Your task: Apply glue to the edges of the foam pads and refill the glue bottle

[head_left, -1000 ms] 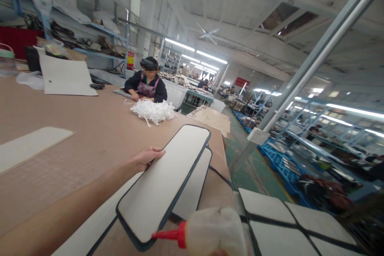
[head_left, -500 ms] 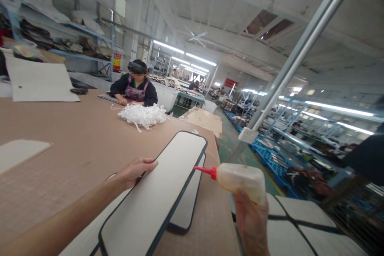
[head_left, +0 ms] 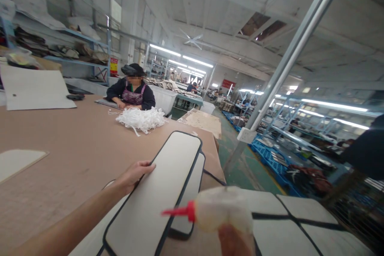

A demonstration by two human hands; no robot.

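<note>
My left hand [head_left: 138,175] grips the far left edge of a long white panel [head_left: 162,176] with rounded corners and a dark border, thumb on its face. The panel is held tilted over other similar pieces, and a second white panel [head_left: 195,174] shows under its right side. In my right hand [head_left: 234,240] is a translucent squeeze bottle [head_left: 222,210] with a red pointed nozzle, lying nearly level. The nozzle tip appears over the near right part of the panel; whether it touches cannot be told. The bottle and right hand are blurred, and my right fingers are partly hidden.
A brown-topped table [head_left: 90,140] bears a heap of white strips [head_left: 141,119] and a large white sheet [head_left: 34,88]. A co-worker [head_left: 133,88] sits at its far side. More white panels [head_left: 279,232] lie at right, near a slanting metal post [head_left: 288,60].
My right hand has brought the bottle leftward and nearer to me, from the panel's right edge to over its near part. My left hand keeps its grip; the view has shifted slightly.
</note>
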